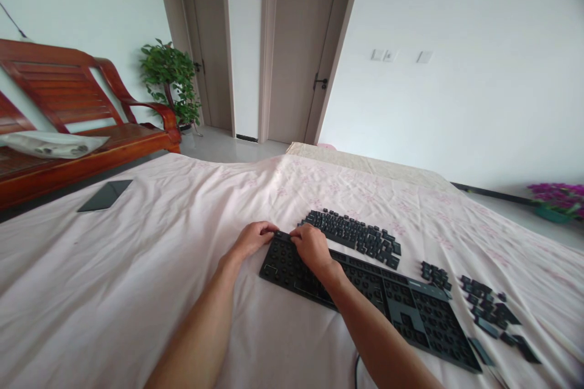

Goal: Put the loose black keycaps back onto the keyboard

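Observation:
A black keyboard (410, 310) with its keycaps taken off lies on a pink sheet. My left hand (252, 238) rests at the keyboard's far left corner with its fingers curled. My right hand (312, 248) is next to it over the top left of the keyboard, fingers bent down and pinched; what they hold is hidden. Behind the keyboard, removed keycaps (353, 234) are laid out in rows. More loose keycaps (488, 310) lie in small groups at the right.
The pink flowered sheet (137, 279) covers a wide surface. A dark flat pad (106, 194) lies at its far left. A red wooden bench (68, 115), a potted plant (171, 76), two doors and purple flowers (556, 197) stand beyond. A cable (356, 371) runs from the keyboard's near edge.

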`<state>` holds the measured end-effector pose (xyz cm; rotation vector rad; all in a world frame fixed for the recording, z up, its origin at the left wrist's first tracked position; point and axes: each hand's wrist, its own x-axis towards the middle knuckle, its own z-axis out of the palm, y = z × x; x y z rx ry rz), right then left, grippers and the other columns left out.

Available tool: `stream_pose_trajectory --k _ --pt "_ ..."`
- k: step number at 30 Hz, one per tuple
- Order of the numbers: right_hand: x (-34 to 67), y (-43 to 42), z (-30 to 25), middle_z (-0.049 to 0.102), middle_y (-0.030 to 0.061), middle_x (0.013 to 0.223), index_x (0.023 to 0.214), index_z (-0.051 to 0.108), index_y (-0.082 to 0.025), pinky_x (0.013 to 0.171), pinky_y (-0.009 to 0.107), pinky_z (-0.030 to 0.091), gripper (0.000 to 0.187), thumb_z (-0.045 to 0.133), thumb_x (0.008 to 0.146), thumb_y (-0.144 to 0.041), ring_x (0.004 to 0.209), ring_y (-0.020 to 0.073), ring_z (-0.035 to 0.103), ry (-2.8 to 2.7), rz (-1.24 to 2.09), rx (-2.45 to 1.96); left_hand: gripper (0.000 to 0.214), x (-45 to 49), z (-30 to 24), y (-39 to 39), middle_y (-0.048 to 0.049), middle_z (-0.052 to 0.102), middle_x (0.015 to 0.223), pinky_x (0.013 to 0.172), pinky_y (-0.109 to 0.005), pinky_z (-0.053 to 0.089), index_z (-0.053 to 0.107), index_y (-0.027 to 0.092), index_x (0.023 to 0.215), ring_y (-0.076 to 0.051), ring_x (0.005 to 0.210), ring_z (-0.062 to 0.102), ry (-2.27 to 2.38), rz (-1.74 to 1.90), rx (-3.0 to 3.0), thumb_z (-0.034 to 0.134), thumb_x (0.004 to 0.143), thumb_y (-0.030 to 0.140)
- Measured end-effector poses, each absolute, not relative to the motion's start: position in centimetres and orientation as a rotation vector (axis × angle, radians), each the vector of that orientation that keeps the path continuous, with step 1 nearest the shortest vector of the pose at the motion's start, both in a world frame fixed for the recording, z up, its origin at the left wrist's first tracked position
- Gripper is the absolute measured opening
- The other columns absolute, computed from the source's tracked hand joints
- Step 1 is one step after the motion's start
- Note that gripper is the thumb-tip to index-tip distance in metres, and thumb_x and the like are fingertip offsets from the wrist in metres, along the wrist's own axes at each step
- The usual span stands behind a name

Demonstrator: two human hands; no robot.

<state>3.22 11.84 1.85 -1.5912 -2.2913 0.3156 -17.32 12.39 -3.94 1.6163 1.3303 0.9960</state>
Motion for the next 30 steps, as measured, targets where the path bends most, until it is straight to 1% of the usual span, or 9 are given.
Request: stream_pose_trajectory --k 6,11,15,18,21,25,30 --pt "2.6 11.2 2.5 0.066 0.0063 0.095 0.091 0.072 -0.023 0.077 0.024 0.040 0.020 0.053 0.084 -0.022 0.092 0.0181 0.059 -2.394 0.153 -1.590 0.030 -17.4 -3.7 12.4 -0.0072 0.073 0.094 0.078 -0.029 0.047 0.070 0.016 0.099 -0.020 0.085 0.065 1.334 0.990 1.622 0.057 0.075 0.030" --pt "2.0 10.7 2.3 0.064 0.0089 0.094 0.094 0.071 -0.021 0.075 0.026 0.041 0.028 0.044 0.088 -0.015 0.090 0.0191 0.058 -2.416 0.046 -1.614 0.031 -17.3 -3.7 12.3 -0.0074 0.073 0.091 0.076 -0.030 0.047 0.070 0.016 0.099 -0.020 0.082 0.065 1.348 0.992 1.616 0.057 0.075 0.030" --pt "1.8 10.2 2.1 0.063 0.0090 0.094 0.092 0.070 -0.020 0.076 0.026 0.041 0.030 0.041 0.090 -0.015 0.090 0.0190 0.058 -2.427 0.032 -1.639 0.031 -17.2 -3.8 12.3 -0.0070 0.073 0.089 0.075 -0.030 0.047 0.070 0.016 0.098 -0.021 0.080 0.066 1.357 0.992 1.614 0.057 0.074 0.030" --pt "1.7 9.4 2.0 0.062 0.0101 0.095 0.091 0.069 -0.019 0.077 0.028 0.040 0.029 0.040 0.090 -0.012 0.091 0.0200 0.056 -2.471 -0.038 -1.606 0.031 -17.2 -3.8 12.3 -0.0070 0.073 0.089 0.075 -0.030 0.047 0.071 0.016 0.098 -0.021 0.080 0.066 1.363 0.994 1.609 0.057 0.074 0.030" --pt "1.6 8.4 2.0 0.060 0.0113 0.098 0.094 0.066 -0.018 0.079 0.030 0.039 0.027 0.040 0.089 -0.010 0.093 0.0214 0.053 -2.514 -0.121 -1.573 0.031 -17.1 -3.7 12.3 -0.0073 0.073 0.090 0.076 -0.030 0.047 0.071 0.015 0.099 -0.021 0.081 0.066 1.364 0.995 1.603 0.057 0.074 0.030" --pt "1.7 7.8 2.0 0.058 0.0117 0.101 0.099 0.062 -0.017 0.082 0.034 0.037 0.024 0.041 0.089 -0.012 0.095 0.0233 0.048 -2.535 -0.195 -1.523 0.031 -17.0 -3.5 12.2 -0.0078 0.073 0.093 0.079 -0.030 0.047 0.071 0.015 0.099 -0.021 0.085 0.066 1.353 0.996 1.598 0.058 0.074 0.029" --pt "1.9 7.4 1.9 0.059 0.0109 0.102 0.096 0.063 -0.019 0.082 0.036 0.035 0.023 0.043 0.087 -0.010 0.098 0.0240 0.046 -2.520 -0.192 -1.532 0.030 -16.9 -3.0 11.9 -0.0073 0.073 0.096 0.080 -0.030 0.047 0.071 0.016 0.098 -0.022 0.088 0.066 1.343 1.002 1.595 0.058 0.074 0.028"
